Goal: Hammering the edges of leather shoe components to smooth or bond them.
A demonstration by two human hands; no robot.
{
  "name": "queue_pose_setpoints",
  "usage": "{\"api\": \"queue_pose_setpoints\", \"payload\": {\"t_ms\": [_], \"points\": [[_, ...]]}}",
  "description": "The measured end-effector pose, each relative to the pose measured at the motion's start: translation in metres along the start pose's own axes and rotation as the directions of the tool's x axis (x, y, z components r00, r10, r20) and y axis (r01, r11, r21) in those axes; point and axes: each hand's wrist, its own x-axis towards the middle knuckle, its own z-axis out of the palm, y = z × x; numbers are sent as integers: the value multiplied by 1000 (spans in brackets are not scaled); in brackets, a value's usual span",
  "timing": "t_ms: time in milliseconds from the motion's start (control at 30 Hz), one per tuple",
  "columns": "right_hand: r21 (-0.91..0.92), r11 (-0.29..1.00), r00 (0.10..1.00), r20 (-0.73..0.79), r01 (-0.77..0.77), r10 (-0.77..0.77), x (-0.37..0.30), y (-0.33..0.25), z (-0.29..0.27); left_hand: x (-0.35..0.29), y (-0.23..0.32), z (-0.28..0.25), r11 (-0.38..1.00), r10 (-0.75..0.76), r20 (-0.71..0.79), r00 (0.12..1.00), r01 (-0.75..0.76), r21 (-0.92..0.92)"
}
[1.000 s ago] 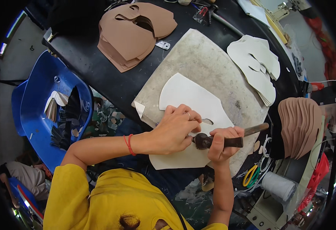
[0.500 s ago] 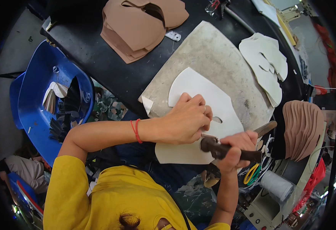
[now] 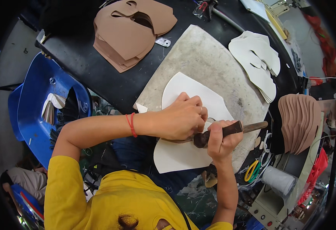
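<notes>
l hand [image 3: 181, 120] lies over the mid of a wht piece [image 3: 193, 90], back up, fingers bent & bunched together; fingertips are hidden, so can't tell if they pinch anything. a ring [image 3: 201, 109] sits on one finger, red cord [image 3: 131, 124] round the wrist. r hand [image 3: 223, 140] is wrapped tight round a hammer [image 3: 232, 128], gripping nr its dark head, thumb up along it; wooden handle sticks out to the r. rounded end of the head is just beside the l fingers, can't tell if touching. wht piece is on a pale slab [image 3: 210, 57], its lower part reaching past the nr edge twd the person's lap. slab's on a blk table [image 3: 95, 76]. far l on table: brn stack [image 3: 125, 42] w/ cutouts, small metal plate [image 3: 163, 42] next to it. far r: wht stack [image 3: 252, 65], similar cutouts. off to the r, fanned tan pcs [image 3: 298, 124], thread cone [image 3: 278, 180] & ylw/grn handles [image 3: 251, 172] nr it. blue tub [image 3: 30, 107] at l, holding blk & wht bits.
</notes>
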Motion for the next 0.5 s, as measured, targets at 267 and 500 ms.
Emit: {"api": "queue_pose_setpoints", "payload": {"t_ms": [267, 500], "points": [[-3, 999, 990, -140, -32, 31, -11, -1, 8, 15, -15, -13, 969, 171, 179, 969, -132, -211], [-81, 995, 980, -195, -57, 40, -27, 2, -28, 73, -6, -9, 946, 318, 367, 874, -319, -60]]}}
